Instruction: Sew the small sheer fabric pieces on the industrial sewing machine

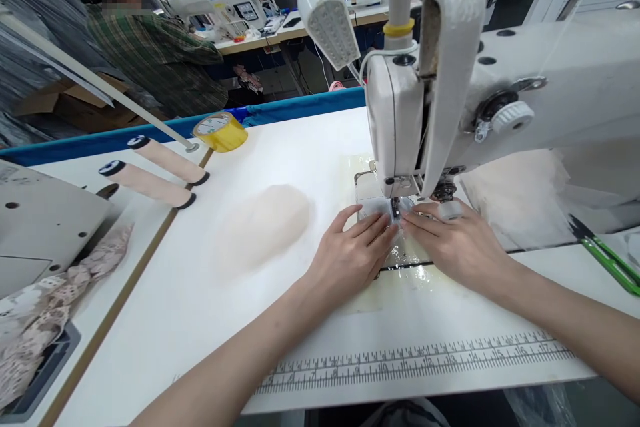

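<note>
My left hand (353,247) lies flat left of the needle of a white sewing machine (397,120), fingers spread and tips close to the presser foot (395,207). From the other side, my right hand (453,237) reaches in with its fingers stretched out flat, partly behind a white knob. Both sets of fingertips press down by the foot. A thin whitish piece (373,208) shows there, partly under the left fingers; its edges are hard to make out. Farther left, a pale, sheer oval piece of fabric (270,223) rests on the white table (200,320).
Green thread snips (607,257) lie at the right, near a heap of sheer beige fabric (515,193). Two thread cones (150,183) and yellow tape (220,132) are at the left. A printed ruler (400,367) runs along the front edge. A person (150,60) sits beyond.
</note>
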`<state>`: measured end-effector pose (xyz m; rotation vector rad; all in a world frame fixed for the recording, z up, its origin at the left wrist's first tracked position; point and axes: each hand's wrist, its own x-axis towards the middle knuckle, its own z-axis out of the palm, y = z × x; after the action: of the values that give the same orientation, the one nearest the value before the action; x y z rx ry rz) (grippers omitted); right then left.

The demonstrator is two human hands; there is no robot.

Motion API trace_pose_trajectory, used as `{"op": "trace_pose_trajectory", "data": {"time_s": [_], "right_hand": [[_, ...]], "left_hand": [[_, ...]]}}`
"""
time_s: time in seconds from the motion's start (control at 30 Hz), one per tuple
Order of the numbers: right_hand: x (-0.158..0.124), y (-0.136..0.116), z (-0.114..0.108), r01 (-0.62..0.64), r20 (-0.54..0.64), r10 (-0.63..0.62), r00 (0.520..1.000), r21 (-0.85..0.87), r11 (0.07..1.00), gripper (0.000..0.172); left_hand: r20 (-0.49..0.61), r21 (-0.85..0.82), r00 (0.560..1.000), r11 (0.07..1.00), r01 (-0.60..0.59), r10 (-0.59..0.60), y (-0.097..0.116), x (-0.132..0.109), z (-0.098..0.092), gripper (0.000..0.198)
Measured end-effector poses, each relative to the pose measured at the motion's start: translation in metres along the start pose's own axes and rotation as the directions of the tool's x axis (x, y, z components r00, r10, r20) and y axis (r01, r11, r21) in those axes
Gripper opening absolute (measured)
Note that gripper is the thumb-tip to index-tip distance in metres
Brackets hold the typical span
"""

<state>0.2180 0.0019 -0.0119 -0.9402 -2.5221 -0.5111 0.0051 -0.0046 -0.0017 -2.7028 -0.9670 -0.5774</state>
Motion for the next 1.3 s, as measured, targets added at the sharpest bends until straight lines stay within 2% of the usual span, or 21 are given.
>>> {"op": "trace_pose_trajectory", "data": {"time_s": [0.37,0.77,0.87,0.97,1.03,1.13,1.2,1.23,1.3], "right_hand": [[0.000,0.000,0.001,-0.033,0.033,0.034,0.999,-0.013,0.999,0.040],[0.000,-0.001,-0.001,-0.025,-0.021,0.024,0.999,-0.029,0.999,0.037],[0.001,0.000,0.000,-0.020,-0.014,0.020,1.000,-0.027,0.999,0.036],[0.002,0.002,-0.002,-0.019,-0.003,0.019,1.000,-0.022,1.000,0.033],[0.003,0.001,-0.005,-0.022,-0.031,0.021,0.999,-0.018,1.000,0.033],[0.004,-0.005,-0.010,-0.036,-0.097,0.038,0.995,0.022,0.999,0.033],[0.005,-0.012,-0.011,-0.035,-0.090,0.043,0.995,0.090,0.995,0.033],[0.005,-0.015,-0.011,-0.030,-0.072,0.039,0.997,0.126,0.992,0.033],[0.006,-0.019,-0.012,-0.026,-0.045,0.033,0.998,0.157,0.987,0.033]], "left_hand": [[-0.013,-0.006,1.000,1.000,0.007,-0.007,-0.002,0.002,-0.001,0.026],[-0.032,0.004,0.999,1.000,0.006,-0.006,-0.003,0.001,0.000,0.027],[-0.033,-0.048,0.999,0.998,0.032,-0.033,-0.006,0.001,0.000,0.039],[0.041,-0.056,0.996,0.996,0.075,-0.073,-0.008,0.000,-0.002,0.054],[0.059,-0.033,0.996,0.997,0.072,-0.070,-0.008,0.000,-0.005,0.057],[-0.035,0.010,0.997,0.998,0.066,-0.066,-0.008,0.000,-0.010,0.037],[-0.096,0.036,0.992,0.996,0.080,-0.076,-0.009,0.001,-0.011,0.019],[-0.104,0.037,0.992,0.997,0.071,-0.067,-0.010,0.001,-0.010,0.017],[-0.077,0.021,0.997,0.999,0.025,-0.023,-0.014,0.002,-0.008,0.026]]}}
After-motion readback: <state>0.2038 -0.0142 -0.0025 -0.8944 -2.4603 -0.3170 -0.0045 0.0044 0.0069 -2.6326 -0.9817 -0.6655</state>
